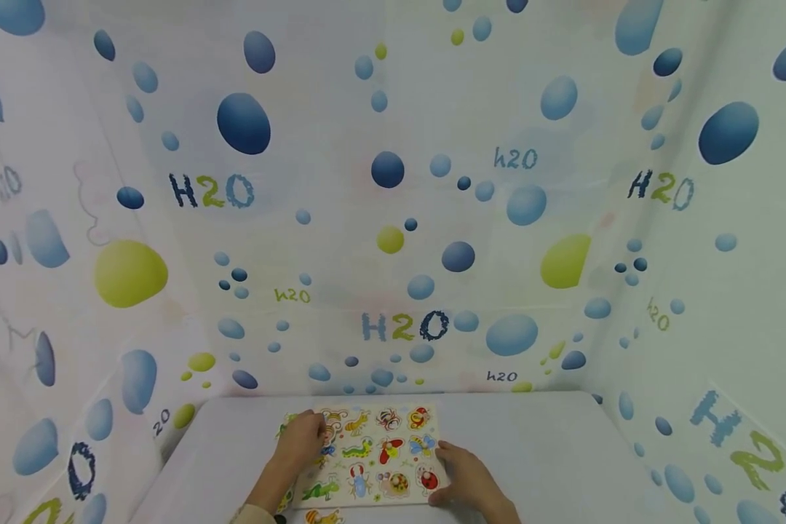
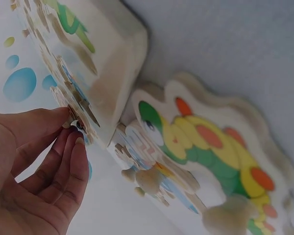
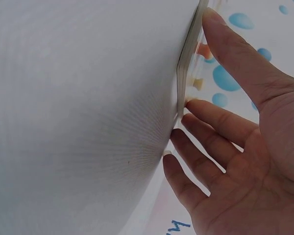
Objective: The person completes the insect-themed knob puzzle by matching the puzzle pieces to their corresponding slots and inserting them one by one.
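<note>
An orange bug piece lies before the puzzle board on the desk, a caterpillar piece beside it. The left hand's nearly closed grip seems to pinch a small piece over the board. The right hand, fingers spread, touches its right edge. Spotted cloth hangs behind.

- Walled on three sides by pale sheeting, faintly creased in places.
- Printed with blue drops, lime-green drops and "H2O" lettering in several sizes.
- Furnished with a white-covered table, reaching back close to the rear wall.
- Lit softly, rather dimly, tinged pinkish toward the left.
</note>
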`<state>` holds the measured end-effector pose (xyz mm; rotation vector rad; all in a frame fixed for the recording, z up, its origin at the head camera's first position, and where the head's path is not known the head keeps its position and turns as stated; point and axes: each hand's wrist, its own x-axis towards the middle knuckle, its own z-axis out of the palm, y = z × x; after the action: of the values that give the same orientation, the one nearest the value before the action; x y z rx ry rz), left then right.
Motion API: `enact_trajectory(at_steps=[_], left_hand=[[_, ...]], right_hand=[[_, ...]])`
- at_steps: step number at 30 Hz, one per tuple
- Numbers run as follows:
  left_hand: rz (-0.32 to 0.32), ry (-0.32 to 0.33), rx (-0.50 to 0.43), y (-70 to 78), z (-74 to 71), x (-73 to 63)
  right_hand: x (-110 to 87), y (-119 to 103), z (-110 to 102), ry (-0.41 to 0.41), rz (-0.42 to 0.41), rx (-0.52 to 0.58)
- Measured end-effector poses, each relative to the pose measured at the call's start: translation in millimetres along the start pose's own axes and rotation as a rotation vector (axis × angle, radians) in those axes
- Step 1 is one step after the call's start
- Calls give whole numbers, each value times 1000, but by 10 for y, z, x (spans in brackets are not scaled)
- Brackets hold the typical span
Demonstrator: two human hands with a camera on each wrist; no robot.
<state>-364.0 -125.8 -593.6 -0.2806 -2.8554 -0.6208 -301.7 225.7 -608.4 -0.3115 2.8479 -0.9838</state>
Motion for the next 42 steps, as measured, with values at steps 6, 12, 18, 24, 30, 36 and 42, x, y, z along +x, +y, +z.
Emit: enact_trajectory(at_steps=[6, 12, 18, 24, 30, 36, 42], left_hand=[[12, -6, 3, 24, 8, 34], [7, -10, 11, 15, -6, 97], [8, -20, 8, -1, -5, 123], [6, -14, -2, -16, 16, 155], [24, -13, 1, -42, 21, 207], [12, -21, -10, -29, 10, 236], [5, -25, -2, -13, 32, 276]], right_hand=[[-9, -8, 16, -4, 29, 5], [11, 17, 7, -3, 28, -12], [28, 28, 20, -6, 14, -18], [31, 22, 12, -12, 28, -12], [20, -19, -14, -14, 21, -19], [10, -30, -43, -17, -4, -33], [-6, -32, -55, -20, -13, -38]])
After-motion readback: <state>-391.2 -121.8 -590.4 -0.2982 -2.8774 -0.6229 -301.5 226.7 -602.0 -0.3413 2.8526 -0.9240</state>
